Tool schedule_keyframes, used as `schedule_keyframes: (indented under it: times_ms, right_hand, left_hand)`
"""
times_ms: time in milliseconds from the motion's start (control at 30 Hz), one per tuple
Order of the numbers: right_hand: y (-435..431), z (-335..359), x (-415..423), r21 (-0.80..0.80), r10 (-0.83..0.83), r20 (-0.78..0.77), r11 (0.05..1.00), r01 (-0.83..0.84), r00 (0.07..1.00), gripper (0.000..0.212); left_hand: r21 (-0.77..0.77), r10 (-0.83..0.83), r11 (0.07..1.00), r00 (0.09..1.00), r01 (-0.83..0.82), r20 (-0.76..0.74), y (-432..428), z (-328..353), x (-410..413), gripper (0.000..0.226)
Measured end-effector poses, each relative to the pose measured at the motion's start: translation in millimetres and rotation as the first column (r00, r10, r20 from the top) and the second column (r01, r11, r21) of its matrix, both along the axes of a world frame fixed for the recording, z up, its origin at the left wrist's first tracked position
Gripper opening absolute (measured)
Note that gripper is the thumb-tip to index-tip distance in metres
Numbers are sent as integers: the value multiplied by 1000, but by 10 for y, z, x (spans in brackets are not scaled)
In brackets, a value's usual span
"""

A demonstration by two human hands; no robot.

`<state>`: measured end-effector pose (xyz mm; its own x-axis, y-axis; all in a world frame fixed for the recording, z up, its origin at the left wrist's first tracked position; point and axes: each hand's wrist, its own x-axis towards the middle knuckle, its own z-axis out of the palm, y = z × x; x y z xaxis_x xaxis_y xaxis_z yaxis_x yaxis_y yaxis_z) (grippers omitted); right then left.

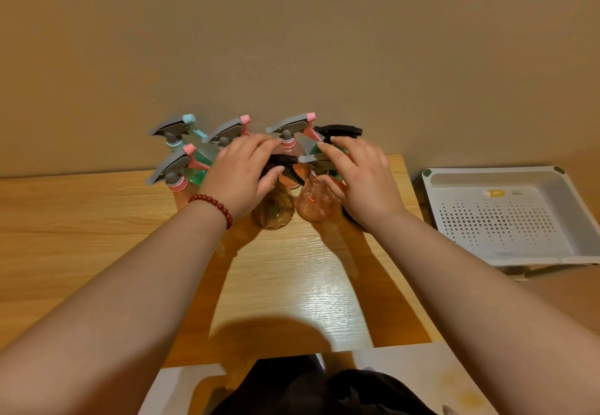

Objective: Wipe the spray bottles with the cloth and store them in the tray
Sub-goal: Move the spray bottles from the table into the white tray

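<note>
Several spray bottles stand bunched at the far edge of the wooden table (97, 219), against the wall. My left hand (240, 174) grips the black spray head of an amber bottle (274, 210), fingers over the top and thumb underneath. My right hand (360, 177) holds the grey spray head of a pink bottle (313, 203) beside it, with the thumb on the bottle's neck. Both bottles stand upright on the table. A dark thing (352, 218), perhaps the cloth, lies mostly hidden under my right wrist. The white perforated tray (493, 176) sits off the table's right end with nothing in it.
Behind and to the left stand a green bottle with a pink nozzle (177, 174), a teal-capped one (177, 130) and others with pink or black heads. White sheets (422, 372) lie at the near edge, beside dark clothing at the bottom.
</note>
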<state>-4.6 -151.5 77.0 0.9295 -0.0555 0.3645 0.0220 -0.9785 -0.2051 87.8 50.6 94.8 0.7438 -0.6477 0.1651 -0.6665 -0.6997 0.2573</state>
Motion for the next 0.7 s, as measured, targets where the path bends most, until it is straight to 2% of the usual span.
schedule_keyframes:
  times_ms: [167, 267, 333, 433, 500, 567, 633, 700]
  right_hand:
    - [18, 32, 137, 261, -20, -119, 964, 51, 993, 43]
    - [30, 57, 171, 381, -13, -108, 923, 54, 994, 40]
    - [26, 52, 162, 492, -27, -84, 868, 65, 996, 50]
    - [1, -12, 73, 717, -98, -97, 683, 138, 990, 72]
    - [-10, -125, -32, 845, -113, -120, 510, 161, 986, 83]
    - [-11, -293, -140, 891, -114, -178, 403, 209, 977, 86]
    - [13, -463, -219, 871, -97, -248, 413, 265, 964, 82]
    - [59, -608, -264, 834, -57, -303, 467, 294, 951, 78]
  left_hand:
    - [17, -52, 998, 985, 55, -163, -9, -6, 109, 37]
    - [-8, -49, 999, 971, 49, -235, -29, -1, 125, 35]
    - [-62, -52, 997, 965, 37, -259, -23, -19, 125, 37]
    - [-205, 29, 973, 941, -103, -337, 19, -102, 75, 58]
    - [-329, 98, 908, 897, -258, -430, 46, -200, -7, 74]
    - [-404, 135, 819, 822, -406, -554, 66, -332, -113, 92]
    - [-400, 161, 771, 758, -497, -632, 69, -484, -218, 101]
    - [-375, 188, 753, 723, -540, -664, 47, -621, -310, 99]
